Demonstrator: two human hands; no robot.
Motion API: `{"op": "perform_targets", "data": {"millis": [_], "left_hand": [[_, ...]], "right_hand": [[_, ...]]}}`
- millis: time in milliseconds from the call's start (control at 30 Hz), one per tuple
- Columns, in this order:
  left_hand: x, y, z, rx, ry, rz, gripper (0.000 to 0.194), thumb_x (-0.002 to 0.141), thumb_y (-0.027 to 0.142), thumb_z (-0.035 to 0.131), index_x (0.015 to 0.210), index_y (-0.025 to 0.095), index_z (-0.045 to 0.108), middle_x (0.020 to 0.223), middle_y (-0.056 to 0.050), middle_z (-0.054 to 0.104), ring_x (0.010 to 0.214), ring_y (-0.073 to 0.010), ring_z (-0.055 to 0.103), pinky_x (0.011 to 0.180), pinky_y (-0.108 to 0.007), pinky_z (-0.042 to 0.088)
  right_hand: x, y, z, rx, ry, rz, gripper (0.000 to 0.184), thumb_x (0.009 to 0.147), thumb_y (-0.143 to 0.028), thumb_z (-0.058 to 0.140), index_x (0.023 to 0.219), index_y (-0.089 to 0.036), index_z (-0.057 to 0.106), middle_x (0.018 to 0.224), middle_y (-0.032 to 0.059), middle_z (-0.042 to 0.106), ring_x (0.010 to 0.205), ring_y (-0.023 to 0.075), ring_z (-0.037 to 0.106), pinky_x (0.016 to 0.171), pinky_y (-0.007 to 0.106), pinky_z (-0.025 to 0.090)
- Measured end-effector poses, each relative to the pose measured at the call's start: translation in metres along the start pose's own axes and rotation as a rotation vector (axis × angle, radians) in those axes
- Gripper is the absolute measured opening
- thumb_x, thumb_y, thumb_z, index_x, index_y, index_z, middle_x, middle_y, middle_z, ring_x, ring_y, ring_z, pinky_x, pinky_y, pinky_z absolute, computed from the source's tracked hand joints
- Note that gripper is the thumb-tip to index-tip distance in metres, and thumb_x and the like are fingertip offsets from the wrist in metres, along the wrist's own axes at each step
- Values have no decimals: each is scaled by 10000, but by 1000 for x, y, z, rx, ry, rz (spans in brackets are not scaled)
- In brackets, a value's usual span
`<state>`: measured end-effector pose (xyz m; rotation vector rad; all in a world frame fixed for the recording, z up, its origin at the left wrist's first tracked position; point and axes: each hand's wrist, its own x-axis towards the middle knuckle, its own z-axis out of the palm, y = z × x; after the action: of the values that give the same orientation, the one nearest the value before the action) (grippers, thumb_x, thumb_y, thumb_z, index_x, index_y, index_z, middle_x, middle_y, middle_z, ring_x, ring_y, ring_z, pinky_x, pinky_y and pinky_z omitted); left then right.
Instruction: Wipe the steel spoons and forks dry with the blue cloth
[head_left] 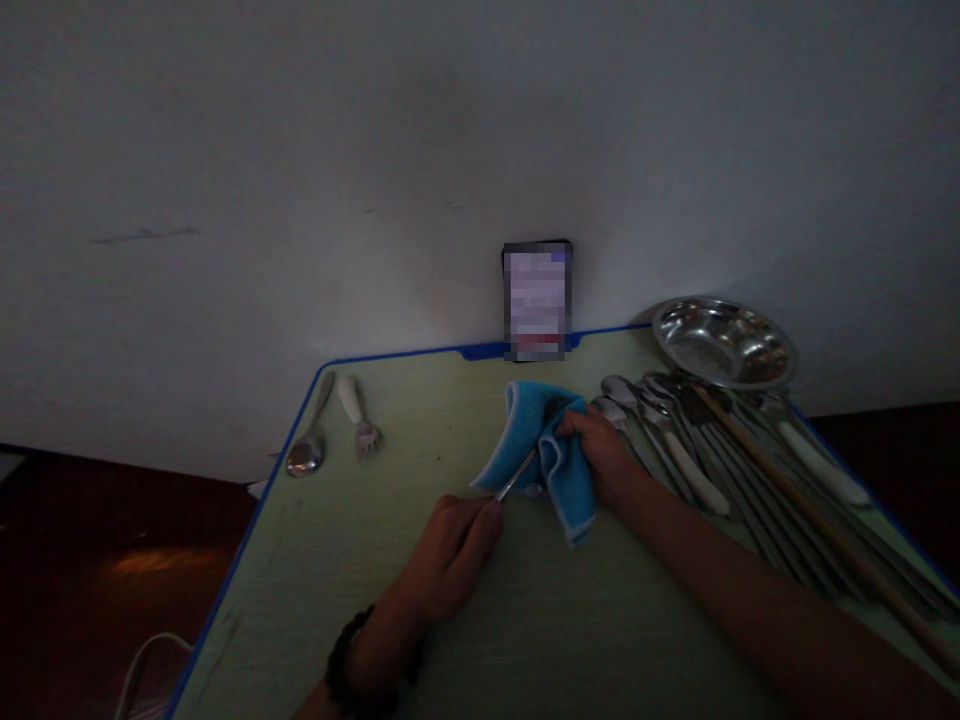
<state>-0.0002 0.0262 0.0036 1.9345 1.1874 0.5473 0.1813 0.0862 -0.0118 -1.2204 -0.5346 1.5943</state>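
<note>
My left hand (461, 550) is closed around the end of a slim metal piece of cutlery (516, 478). Its far end is wrapped in a blue cloth (529, 425) with pale edging, so I cannot tell whether it is a spoon or a fork. My right hand (604, 450) grips that cloth, pinching it around the hidden end, and one corner hangs down below. Just beyond my right hand lie several metal spoons (621, 388) and other long-handled utensils. Both hands are over the middle of the light green table (450, 400).
On the table's left lie a metal spoon (304, 458) and a white-handled fork (351, 400). A shiny metal bowl (720, 345) sits at the back right, behind a wooden stick (780, 490) among the cutlery. A phone (537, 300) leans against the wall (337, 180).
</note>
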Motion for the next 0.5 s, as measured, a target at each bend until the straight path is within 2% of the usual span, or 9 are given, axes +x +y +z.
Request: {"op": "perform_targets", "data": {"millis": [133, 333, 433, 500], "left_hand": [[1, 0, 0, 2, -23, 24, 394, 898, 289, 284, 528, 183, 367, 470, 49, 353, 435, -88, 377, 501, -245, 305], [0, 3, 0, -6, 24, 23, 394, 891, 325, 314, 535, 186, 407, 471, 39, 389, 452, -100, 386, 520, -242, 329], [-1, 4, 0, -33, 40, 1, 398, 884, 350, 339, 531, 186, 426, 465, 37, 394, 450, -103, 374, 517, -243, 328], [0, 3, 0, -63, 11, -14, 407, 891, 337, 332, 524, 182, 412, 460, 44, 374, 437, -94, 362, 504, -240, 313]], "right_hand": [[-1, -1, 0, 59, -38, 46, 204, 456, -119, 497, 634, -213, 529, 488, -86, 541, 423, 104, 470, 432, 234, 415], [0, 0, 2, 130, -33, 93, 190, 470, -142, 497, 638, -200, 564, 463, -67, 525, 403, 105, 452, 424, 237, 404], [0, 1, 1, 181, -90, 69, 249, 498, -159, 494, 718, -204, 600, 493, -56, 548, 417, 114, 459, 449, 255, 424], [1, 2, 0, 211, -140, 44, 293, 513, -166, 487, 774, -213, 613, 502, -55, 552, 426, 118, 463, 454, 255, 421]]}}
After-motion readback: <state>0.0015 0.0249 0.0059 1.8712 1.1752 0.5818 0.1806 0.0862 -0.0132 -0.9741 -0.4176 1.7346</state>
